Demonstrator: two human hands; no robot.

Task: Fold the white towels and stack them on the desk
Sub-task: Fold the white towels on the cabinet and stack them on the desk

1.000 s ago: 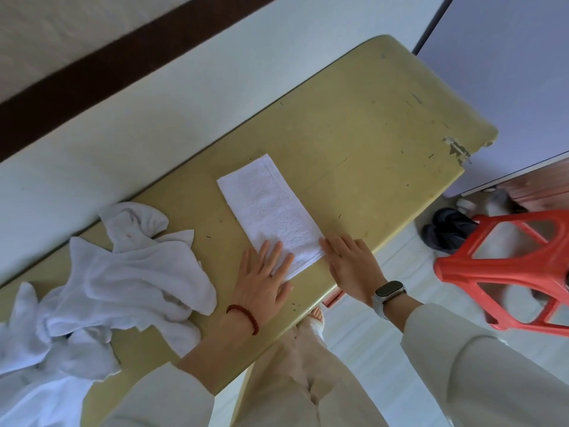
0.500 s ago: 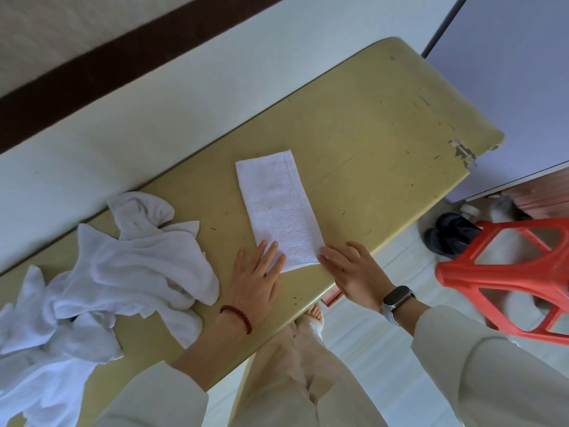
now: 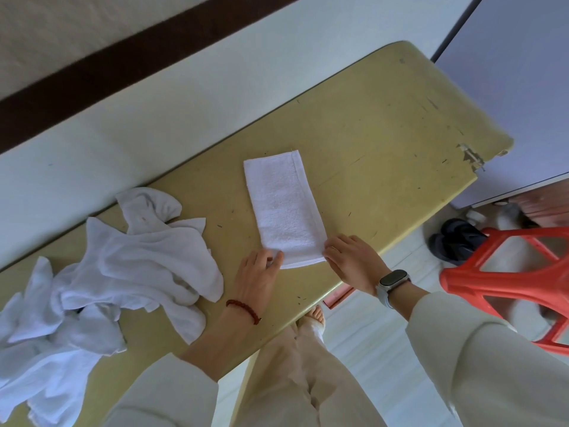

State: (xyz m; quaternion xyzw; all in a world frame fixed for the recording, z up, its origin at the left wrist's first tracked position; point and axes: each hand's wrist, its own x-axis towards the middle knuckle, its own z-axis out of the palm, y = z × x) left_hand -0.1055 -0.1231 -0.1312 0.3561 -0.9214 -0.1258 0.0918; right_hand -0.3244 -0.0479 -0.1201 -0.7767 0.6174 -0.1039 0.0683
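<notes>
Your left hand is at the near left corner of the folded towel, fingers curled and pinching the corner — the fingertips are partly hidden by the cloth. Your right hand is at the near right corner, fingers bent onto the edge and gripping it; the thumb cannot be made out. A red bead bracelet sits on the left wrist, a watch on the right.

The folded towel lies flat as a narrow strip on the yellow tabletop, its near end close to the front edge. To the left lies a heap of unfolded white towels — cut off by the frame edge, so the number cannot be told. The tabletop's right corner is chipped. A red stool, partly out of frame, stands on the floor to the right.
</notes>
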